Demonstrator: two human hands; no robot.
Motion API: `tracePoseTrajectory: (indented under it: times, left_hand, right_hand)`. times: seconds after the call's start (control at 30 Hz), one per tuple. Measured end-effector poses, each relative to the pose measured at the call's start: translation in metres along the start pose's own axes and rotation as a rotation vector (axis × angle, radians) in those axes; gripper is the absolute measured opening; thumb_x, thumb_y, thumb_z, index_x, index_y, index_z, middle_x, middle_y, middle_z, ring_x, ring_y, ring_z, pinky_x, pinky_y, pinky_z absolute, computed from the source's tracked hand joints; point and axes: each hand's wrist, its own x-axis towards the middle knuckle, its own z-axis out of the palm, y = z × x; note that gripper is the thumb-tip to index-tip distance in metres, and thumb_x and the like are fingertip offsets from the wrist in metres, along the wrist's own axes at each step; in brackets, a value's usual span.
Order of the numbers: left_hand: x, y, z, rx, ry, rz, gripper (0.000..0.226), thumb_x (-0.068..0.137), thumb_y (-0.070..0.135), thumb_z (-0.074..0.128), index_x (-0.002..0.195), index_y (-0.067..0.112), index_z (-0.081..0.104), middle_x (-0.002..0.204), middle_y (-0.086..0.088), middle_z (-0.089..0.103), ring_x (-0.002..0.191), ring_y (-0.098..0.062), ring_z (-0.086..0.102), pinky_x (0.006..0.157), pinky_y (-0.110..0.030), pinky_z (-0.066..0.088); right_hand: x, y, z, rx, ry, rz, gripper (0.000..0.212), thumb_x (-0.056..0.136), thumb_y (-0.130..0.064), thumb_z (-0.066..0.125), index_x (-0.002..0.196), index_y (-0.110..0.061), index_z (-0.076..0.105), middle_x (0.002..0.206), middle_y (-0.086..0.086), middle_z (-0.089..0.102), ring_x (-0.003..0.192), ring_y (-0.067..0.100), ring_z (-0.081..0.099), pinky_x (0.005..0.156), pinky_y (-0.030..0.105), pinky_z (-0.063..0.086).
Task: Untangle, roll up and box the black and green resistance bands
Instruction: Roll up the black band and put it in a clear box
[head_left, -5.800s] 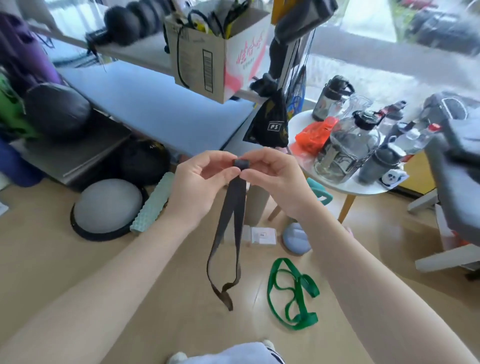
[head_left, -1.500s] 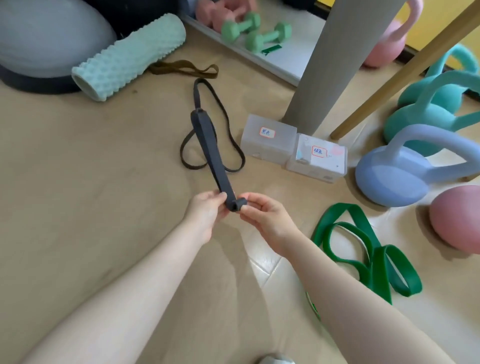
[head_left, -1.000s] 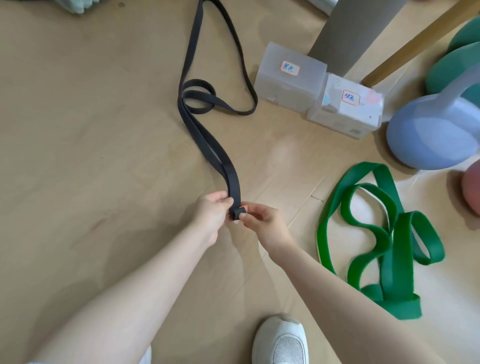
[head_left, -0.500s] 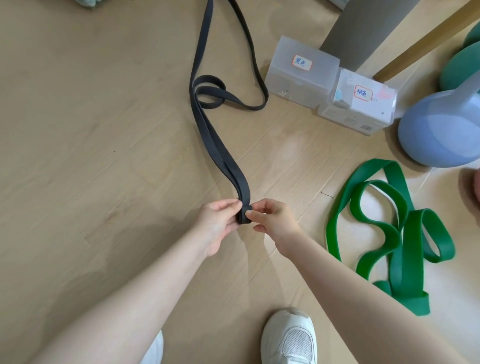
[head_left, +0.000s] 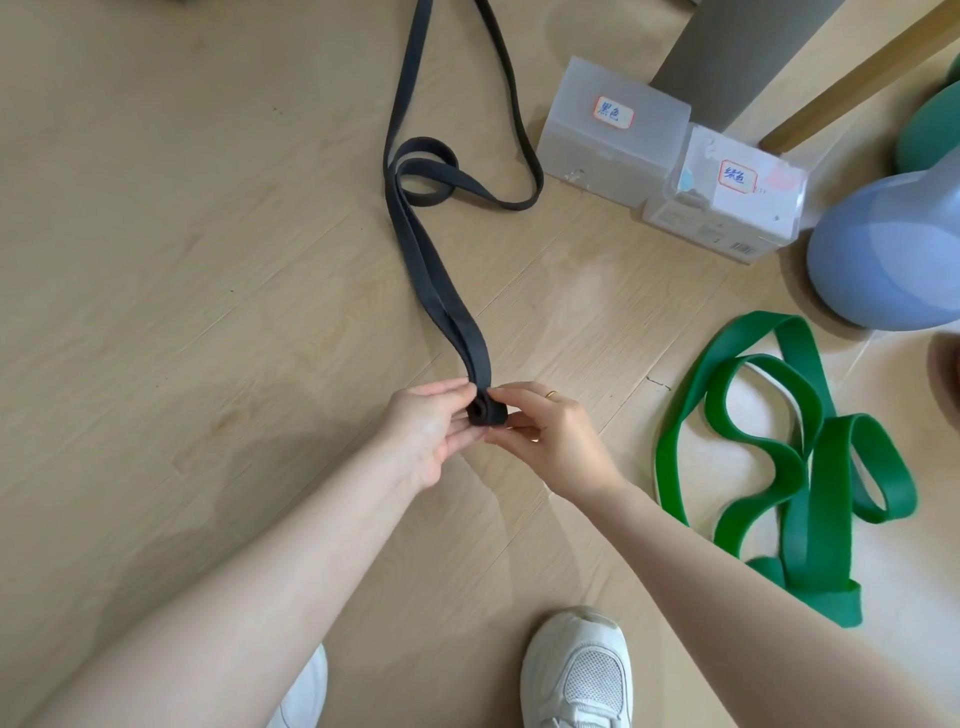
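The black band (head_left: 431, 270) lies stretched over the wooden floor, doubled, with a loop and a long tail running off the top edge. Its near end is wound into a small tight roll between my hands. My left hand (head_left: 428, 431) and my right hand (head_left: 545, 436) both pinch that roll from either side. The green band (head_left: 810, 467) lies twisted in several loops on the floor to the right, untouched. Two translucent plastic boxes stand at the upper right, one labelled for black (head_left: 613, 130), one for green (head_left: 727, 197), both with lids on.
A lilac kettlebell (head_left: 893, 249) sits right of the boxes, with a teal one (head_left: 930, 140) behind it. A grey post (head_left: 743, 52) and a wooden table leg (head_left: 857, 73) rise behind the boxes. My white shoes (head_left: 576, 670) are at the bottom edge.
The band went from held up in the air to laid out on the floor. Over the last second the roll at its near end has grown slightly between my fingers.
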Motion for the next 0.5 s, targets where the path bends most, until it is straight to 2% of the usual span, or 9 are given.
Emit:
tracePoseTrajectory:
  times: [0.13,0.23,0.33,0.4,0.5]
  left_hand:
    - [-0.005,-0.004,0.001,0.014,-0.013,-0.009,0.017,0.087,-0.003,0.058,0.101,0.006,0.059,0.088,-0.013,0.064,0.081,-0.023,0.064,0.076,-0.034,0.052]
    - [-0.006,-0.004,-0.004,-0.031,-0.024,-0.015,0.015,0.084,-0.006,0.059,0.093,0.006,0.058,0.087,-0.015,0.065,0.079,-0.023,0.065,0.071,-0.031,0.054]
    - [-0.006,-0.003,-0.008,-0.037,-0.046,-0.029,0.016,0.083,-0.005,0.060,0.092,0.009,0.059,0.084,-0.013,0.068,0.078,-0.023,0.067,0.071,-0.031,0.054]
    - [-0.007,-0.004,-0.009,-0.009,-0.076,-0.034,0.015,0.085,-0.003,0.058,0.095,0.008,0.059,0.086,-0.013,0.069,0.079,-0.025,0.068,0.069,-0.034,0.055]
    - [-0.009,-0.006,-0.009,0.001,-0.110,-0.039,0.018,0.086,-0.002,0.058,0.103,0.004,0.058,0.089,-0.016,0.070,0.076,-0.024,0.071,0.063,-0.032,0.058]
  right_hand:
    - [-0.002,0.003,-0.001,0.007,0.018,0.012,0.028,0.079,-0.008,0.070,0.106,-0.005,0.065,0.100,-0.004,0.059,0.083,0.020,0.067,0.077,0.015,0.051]
    - [-0.002,0.003,-0.001,0.060,0.011,-0.011,0.023,0.081,-0.011,0.064,0.104,-0.005,0.065,0.098,-0.006,0.058,0.083,0.010,0.063,0.076,0.014,0.050]
    - [-0.002,-0.002,-0.006,0.152,-0.067,0.076,0.018,0.084,-0.005,0.064,0.097,-0.017,0.062,0.091,-0.016,0.059,0.072,0.005,0.060,0.069,0.011,0.045]
    - [-0.004,-0.003,-0.008,0.161,-0.089,0.107,0.022,0.084,-0.005,0.064,0.093,-0.024,0.058,0.077,-0.024,0.058,0.061,0.004,0.053,0.062,0.010,0.040]
    - [-0.005,-0.002,-0.015,0.179,-0.148,0.143,0.018,0.084,-0.005,0.065,0.095,-0.019,0.061,0.056,-0.027,0.054,0.049,0.007,0.040,0.053,0.011,0.034]
